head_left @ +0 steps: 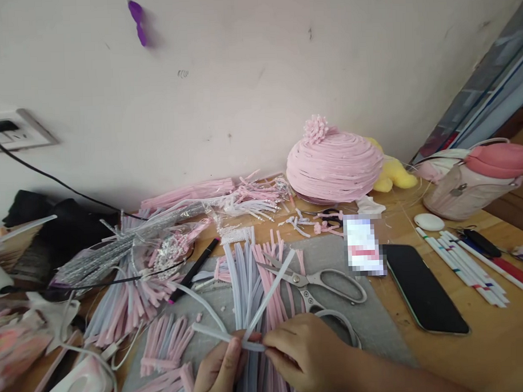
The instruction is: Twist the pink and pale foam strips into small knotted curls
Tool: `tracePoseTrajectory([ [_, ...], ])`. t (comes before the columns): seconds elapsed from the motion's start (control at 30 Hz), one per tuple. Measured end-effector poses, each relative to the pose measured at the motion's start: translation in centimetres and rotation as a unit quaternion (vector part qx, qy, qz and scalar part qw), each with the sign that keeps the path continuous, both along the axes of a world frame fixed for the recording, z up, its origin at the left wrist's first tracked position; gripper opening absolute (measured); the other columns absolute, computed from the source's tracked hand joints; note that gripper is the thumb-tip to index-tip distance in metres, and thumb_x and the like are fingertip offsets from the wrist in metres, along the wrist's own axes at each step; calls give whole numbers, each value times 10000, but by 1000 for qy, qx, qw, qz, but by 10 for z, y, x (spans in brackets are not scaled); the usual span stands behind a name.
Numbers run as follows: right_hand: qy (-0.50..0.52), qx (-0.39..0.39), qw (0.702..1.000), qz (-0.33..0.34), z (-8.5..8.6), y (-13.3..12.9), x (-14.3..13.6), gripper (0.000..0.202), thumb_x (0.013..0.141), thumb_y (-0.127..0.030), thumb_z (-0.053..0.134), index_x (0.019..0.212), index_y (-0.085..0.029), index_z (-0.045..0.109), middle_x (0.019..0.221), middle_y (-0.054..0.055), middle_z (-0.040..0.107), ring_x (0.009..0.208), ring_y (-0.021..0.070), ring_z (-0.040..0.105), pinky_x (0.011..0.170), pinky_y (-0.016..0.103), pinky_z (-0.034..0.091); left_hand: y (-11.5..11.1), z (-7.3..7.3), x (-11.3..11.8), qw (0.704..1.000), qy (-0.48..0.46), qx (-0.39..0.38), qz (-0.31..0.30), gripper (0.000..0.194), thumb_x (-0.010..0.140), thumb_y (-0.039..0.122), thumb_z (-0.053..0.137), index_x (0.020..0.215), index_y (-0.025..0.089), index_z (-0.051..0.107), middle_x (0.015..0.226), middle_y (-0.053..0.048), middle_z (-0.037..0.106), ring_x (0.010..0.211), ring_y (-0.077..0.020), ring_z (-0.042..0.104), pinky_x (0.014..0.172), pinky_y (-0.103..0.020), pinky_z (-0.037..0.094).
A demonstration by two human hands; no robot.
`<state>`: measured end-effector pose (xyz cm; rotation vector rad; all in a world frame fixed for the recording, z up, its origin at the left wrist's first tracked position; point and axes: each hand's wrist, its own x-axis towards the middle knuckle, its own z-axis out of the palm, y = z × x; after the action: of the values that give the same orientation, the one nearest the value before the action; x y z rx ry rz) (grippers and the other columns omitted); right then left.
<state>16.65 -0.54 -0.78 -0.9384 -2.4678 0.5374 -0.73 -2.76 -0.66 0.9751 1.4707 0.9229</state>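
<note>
My left hand pinches pale blue-grey fuzzy pipe cleaners where they cross at the front of the table. My right hand is closed on the short end of the same pipe cleaners, its fingertips close beside the left ones. Several free ends fan out upward and to the left. Beneath both hands lie rows of grey-blue pipe cleaners and pink pipe cleaners on a grey mat. Metal scissors rest just beyond my right hand, blades pointing left, with one handle loop partly behind that hand.
Pipe cleaner bundles and a black marker lie to the left. A pink domed wrapped object stands by the wall. On the right are a phone, white pens and a pink-lidded container. A white charger sits front left.
</note>
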Motion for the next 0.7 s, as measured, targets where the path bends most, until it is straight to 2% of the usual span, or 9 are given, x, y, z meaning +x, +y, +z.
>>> tracePoseTrajectory([
  [0.1, 5, 5, 1000, -9, 1, -1, -2, 183, 847, -231, 395, 875, -176, 567, 693, 9, 640, 602, 116, 573, 548, 230, 321, -1, -1, -3, 998, 34, 50, -9, 453, 564, 609, 598, 601, 164, 675, 596, -41, 600, 574, -168, 499, 645, -275, 459],
  [0.17, 6, 8, 1000, -11, 1, -1, -3, 194, 850, -237, 394, 894, -175, 573, 702, 15, 644, 617, 121, 580, 555, 227, 328, -2, -1, -3, 998, 40, 54, -20, 441, 604, 591, 577, 635, 162, 676, 510, -15, 529, 500, -139, 432, 549, -253, 430],
  [0.3, 18, 10, 1000, -23, 2, -1, -3, 206, 858, -242, 389, 891, -164, 577, 700, 25, 644, 618, 123, 587, 560, 217, 344, -3, -1, -2, 999, 0, 54, 3, 457, 640, 577, 556, 706, 135, 654, 472, 26, 423, 456, -95, 339, 432, -206, 313],
  [0.43, 23, 1, 999, -45, 4, -5, -6, 201, 857, -234, 397, 890, -159, 581, 715, 35, 646, 638, 127, 591, 576, 206, 358, -1, -6, 0, 995, -47, 87, 11, 436, 653, 541, 565, 859, 159, 603, 495, 51, 410, 457, -87, 342, 433, -195, 287],
  [0.57, 28, -14, 998, -61, 5, -10, -9, 212, 862, -240, 396, 871, -161, 592, 694, 29, 638, 618, 124, 575, 557, 201, 348, 1, -8, 1, 990, -26, 139, 3, 339, 678, 471, 571, 820, 164, 587, 533, 30, 467, 474, -95, 364, 436, -202, 279],
  [0.7, 32, -7, 997, -64, 5, -10, -9, 221, 867, -245, 393, 870, -163, 598, 727, 37, 644, 640, 125, 573, 573, 202, 346, 1, -1, 4, 983, -46, 175, -19, 314, 739, 465, 504, 809, 163, 554, 479, 67, 360, 430, -73, 296, 419, -195, 233],
])
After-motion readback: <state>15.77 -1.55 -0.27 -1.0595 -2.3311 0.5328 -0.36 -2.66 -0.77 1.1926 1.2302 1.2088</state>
